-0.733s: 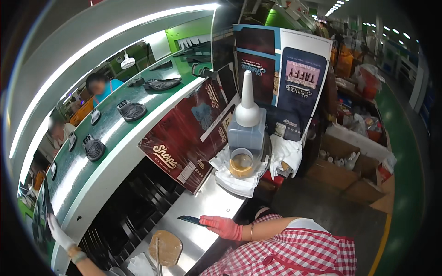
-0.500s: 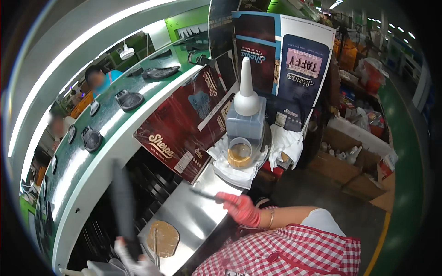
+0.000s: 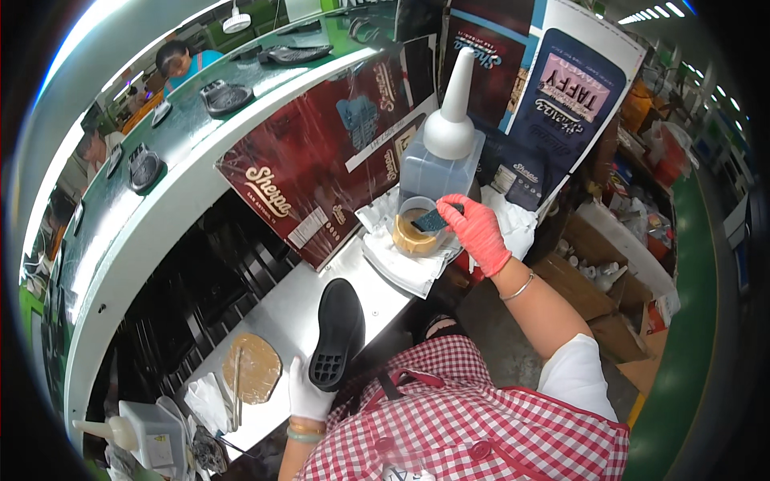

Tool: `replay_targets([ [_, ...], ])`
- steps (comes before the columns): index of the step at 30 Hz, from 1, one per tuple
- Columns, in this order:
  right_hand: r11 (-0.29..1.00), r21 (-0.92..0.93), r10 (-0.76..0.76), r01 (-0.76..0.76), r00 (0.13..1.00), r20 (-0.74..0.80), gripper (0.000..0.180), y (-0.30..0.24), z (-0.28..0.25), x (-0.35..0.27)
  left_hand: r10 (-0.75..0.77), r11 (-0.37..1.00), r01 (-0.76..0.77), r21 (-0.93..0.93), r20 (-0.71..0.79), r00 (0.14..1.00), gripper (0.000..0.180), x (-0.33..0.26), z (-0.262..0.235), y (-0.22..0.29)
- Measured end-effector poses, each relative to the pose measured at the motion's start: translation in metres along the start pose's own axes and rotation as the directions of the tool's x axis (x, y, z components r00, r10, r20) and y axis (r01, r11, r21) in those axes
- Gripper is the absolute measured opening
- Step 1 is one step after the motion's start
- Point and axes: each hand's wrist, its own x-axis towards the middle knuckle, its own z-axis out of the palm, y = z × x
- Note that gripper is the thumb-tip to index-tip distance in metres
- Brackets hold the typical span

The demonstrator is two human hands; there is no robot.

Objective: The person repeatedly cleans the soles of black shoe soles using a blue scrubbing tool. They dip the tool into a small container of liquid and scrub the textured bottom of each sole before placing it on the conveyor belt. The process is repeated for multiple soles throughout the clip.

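My left hand, in a white glove, grips a black shoe sole by its heel end and holds it over the metal bench. The sole's grid of square hollows faces up. In a coral-red glove, my right hand pinches a small dark flat piece, its lower end at the mouth of a clear cup. Tan material coats the outside of this cup, which stands on white cloth. Right behind it is a translucent squeeze bottle with a tall white nozzle.
A round tan pad with a thin stick lies on the metal bench. A second nozzle bottle is at lower left. Black soles ride the green conveyor, with people beyond. Cardboard panels and an open carton stand around.
My right hand has moved up and away from me to the cup with the dark piece. The sole, blurred at left before, has come right and nearer my body in my left hand.
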Motion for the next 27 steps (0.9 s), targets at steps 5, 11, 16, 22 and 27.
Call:
replay_targets([
  [5, 0.999, 0.026, 0.047, -0.048, 0.998, 0.045, 0.029, 0.001, 0.008, 0.007, -0.399, -0.175, 0.417, -0.892, 0.452, 0.798, 0.051, 0.020, 0.020, 0.003],
  [11, 0.983, 0.111, 0.137, -0.147, 0.986, 0.096, 0.028, 0.004, 0.004, 0.013, -0.336, -0.106, 0.493, -0.864, 0.497, 0.800, 0.051, 0.032, 0.033, 0.016],
  [16, 0.970, 0.199, 0.124, -0.143, 0.987, 0.103, 0.027, 0.000, -0.002, 0.015, -0.286, -0.058, 0.443, -0.894, 0.441, 0.851, 0.055, 0.043, 0.025, 0.033],
  [22, 0.953, 0.238, 0.147, -0.188, 0.973, 0.180, 0.025, 0.028, -0.011, 0.017, -0.226, 0.055, 0.368, -0.928, 0.348, 0.910, 0.057, 0.048, 0.024, 0.041],
  [27, 0.805, 0.448, 0.345, -0.390, 0.921, 0.183, 0.023, -0.010, 0.009, -0.022, -0.221, 0.016, 0.333, -0.943, 0.322, 0.921, 0.069, 0.045, 0.028, 0.039],
])
